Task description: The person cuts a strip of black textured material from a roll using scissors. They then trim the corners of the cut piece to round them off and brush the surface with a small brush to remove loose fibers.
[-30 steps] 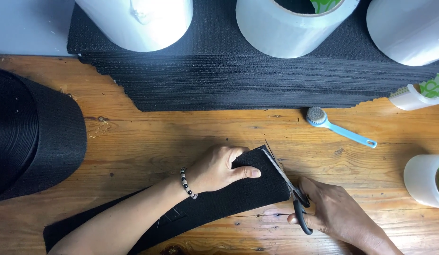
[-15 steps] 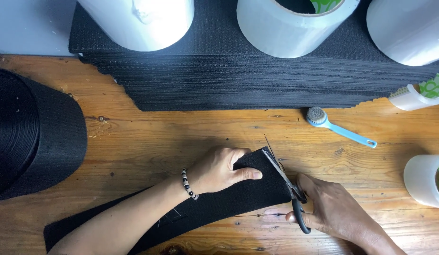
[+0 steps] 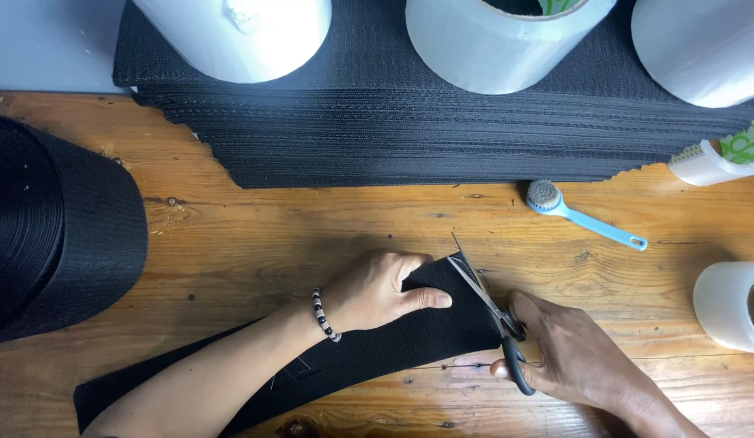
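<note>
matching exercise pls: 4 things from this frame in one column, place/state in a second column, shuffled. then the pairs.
Things:
1. scissors
2. blue-handled brush
3. left hand
4. black webbing roll

Place or state:
A. lies alone on the wooden table, near the stack of black sheets
B. sits at the table's left edge
C. blades open at the end of the black strip, held by the right hand
D. pressed flat on the strip, beaded bracelet at the wrist

Pairs: 1-C, 2-A, 3-D, 4-B
</note>
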